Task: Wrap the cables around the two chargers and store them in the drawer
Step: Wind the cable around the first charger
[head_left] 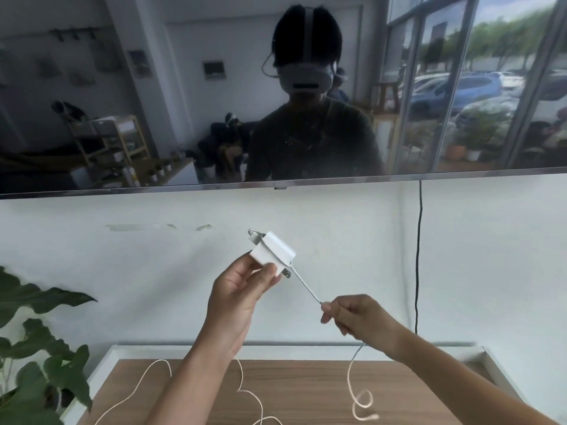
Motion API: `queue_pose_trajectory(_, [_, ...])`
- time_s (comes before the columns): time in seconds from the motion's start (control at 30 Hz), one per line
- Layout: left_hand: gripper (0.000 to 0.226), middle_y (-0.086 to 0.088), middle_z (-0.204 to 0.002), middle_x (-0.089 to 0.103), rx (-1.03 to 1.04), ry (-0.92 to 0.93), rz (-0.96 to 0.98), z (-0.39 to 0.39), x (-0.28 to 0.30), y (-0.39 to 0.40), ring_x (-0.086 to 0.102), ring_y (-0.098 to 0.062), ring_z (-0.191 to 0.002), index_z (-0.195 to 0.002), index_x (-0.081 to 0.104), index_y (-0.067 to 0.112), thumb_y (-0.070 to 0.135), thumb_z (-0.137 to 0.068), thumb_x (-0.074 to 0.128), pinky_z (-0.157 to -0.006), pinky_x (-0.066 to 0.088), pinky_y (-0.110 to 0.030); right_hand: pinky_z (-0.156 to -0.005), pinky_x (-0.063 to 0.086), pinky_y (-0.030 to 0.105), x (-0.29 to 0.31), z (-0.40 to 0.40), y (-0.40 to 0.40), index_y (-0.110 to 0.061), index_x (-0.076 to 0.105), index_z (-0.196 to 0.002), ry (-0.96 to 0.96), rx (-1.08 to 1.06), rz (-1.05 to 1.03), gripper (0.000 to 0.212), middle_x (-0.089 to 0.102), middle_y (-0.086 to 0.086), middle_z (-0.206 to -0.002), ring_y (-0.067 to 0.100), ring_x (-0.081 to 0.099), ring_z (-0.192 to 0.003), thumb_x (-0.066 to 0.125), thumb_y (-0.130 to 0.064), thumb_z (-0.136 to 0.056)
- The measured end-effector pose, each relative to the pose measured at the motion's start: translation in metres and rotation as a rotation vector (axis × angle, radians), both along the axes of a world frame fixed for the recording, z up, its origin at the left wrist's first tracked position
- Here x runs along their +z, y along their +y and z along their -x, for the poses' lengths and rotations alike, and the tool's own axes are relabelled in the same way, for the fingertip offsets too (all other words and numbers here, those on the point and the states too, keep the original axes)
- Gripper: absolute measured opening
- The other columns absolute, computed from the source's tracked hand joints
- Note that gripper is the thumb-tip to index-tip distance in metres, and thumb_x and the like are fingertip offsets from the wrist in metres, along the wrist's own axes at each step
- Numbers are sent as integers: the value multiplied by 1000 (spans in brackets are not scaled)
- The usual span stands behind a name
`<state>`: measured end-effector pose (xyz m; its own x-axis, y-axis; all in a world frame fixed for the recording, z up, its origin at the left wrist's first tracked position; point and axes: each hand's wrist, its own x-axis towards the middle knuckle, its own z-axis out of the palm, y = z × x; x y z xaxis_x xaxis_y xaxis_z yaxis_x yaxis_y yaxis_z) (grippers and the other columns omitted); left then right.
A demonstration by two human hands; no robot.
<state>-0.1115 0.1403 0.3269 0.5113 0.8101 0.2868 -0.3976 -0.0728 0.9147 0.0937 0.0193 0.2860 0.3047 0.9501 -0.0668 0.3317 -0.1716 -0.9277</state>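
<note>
the left hand (242,289) holds a white charger (271,252) up in front of the wall, well above the counter (306,391), with thumb and fingers closed on one end of its body so that the rest stays bare for winding; the prongs point down and to the right, just beside the thumb. the right hand (352,317) is closed in a pinch on the white cable (306,286), which runs taut from the charger's edge down to those fingertips, probably to keep tension so each turn lies tight. at least one turn seems to cross the charger already, with a small loop showing at its upper left, though how many turns there are is hard to make out. below the right hand the slack drops in a curve and ends in a curl with the plug tip lying on the counter. a second pale cable (135,391) wanders across the wood on the left; its charger is not visible, perhaps below the bottom edge or behind the forearms. no drawer shows anywhere. a leafy plant (36,348) stands at the left, cut off by the edge, and a dark screen (184,87) above mirrors the room.
</note>
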Motion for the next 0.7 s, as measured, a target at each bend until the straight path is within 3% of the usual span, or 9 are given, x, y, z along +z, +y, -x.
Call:
queue_pose_trajectory(0.1, [33,-3,-107,79,105,151,-43,6,-11,10,73,-18,-101,-115,76,17,30,-85,78,-106,53,-44,-61,40,18,-5,9,-13,-21,77,-81,-104,57,-8,35,46,-2,-58,8,44,-55,61,-47,-97])
queue_pose_trajectory(0.17, [25,-1,-105,80,160,200,-34,7,-21,16,75,-14,-96,-115,76,18,22,-91,77,-104,54,-43,-60,40,19,-3,16,-20,-28,76,-82,-214,96,-38,32,45,9,-61,10,40,-56,59,-51,-98])
queue_pose_trajectory(0.2, [22,2,-102,80,184,219,-32,6,-26,18,75,-12,-93,-114,77,18,18,-92,75,-101,55,-40,-58,37,19,-1,20,-23,-29,74,-85,-302,128,-74,30,47,12,-61,10,37,-55,58,-51,-98])
queue_pose_trajectory(0.27, [21,8,-94,81,229,280,-53,3,-34,19,75,-6,-88,-113,76,19,13,-92,74,-91,57,-29,-53,33,19,6,29,-28,-28,69,-90,-580,218,-178,26,45,3,-54,13,33,-51,55,-48,-100])
queue_pose_trajectory(0.37, [21,15,-86,81,252,400,-137,-4,-45,16,74,2,-81,-107,75,21,10,-89,77,-76,51,-15,-55,45,33,27,37,-30,-23,60,-88,-930,292,-286,26,41,-6,-54,20,38,-58,47,-42,-100])
queue_pose_trajectory(0.43, [22,12,-87,81,224,474,-190,-6,-51,13,75,-2,-83,-105,75,26,12,-88,78,-75,52,-18,-55,48,39,40,35,-25,-22,55,-82,-975,298,-335,24,49,-5,-62,23,40,-60,46,-35,-100])
queue_pose_trajectory(0.57, [24,11,-89,80,137,582,-329,-8,-55,9,75,-6,-86,-105,74,29,13,-88,78,-79,54,-20,-59,51,39,60,22,-12,-22,67,-92,-1022,257,-405,26,68,-4,-75,21,54,-63,46,-33,-101])
queue_pose_trajectory(0.7, [28,14,-81,77,-21,613,-332,-7,-53,2,67,-2,-72,-110,75,32,14,-89,78,-72,47,-18,-67,56,33,79,1,1,-27,74,-102,-982,189,-437,20,78,-12,-93,10,70,-75,56,-36,-101])
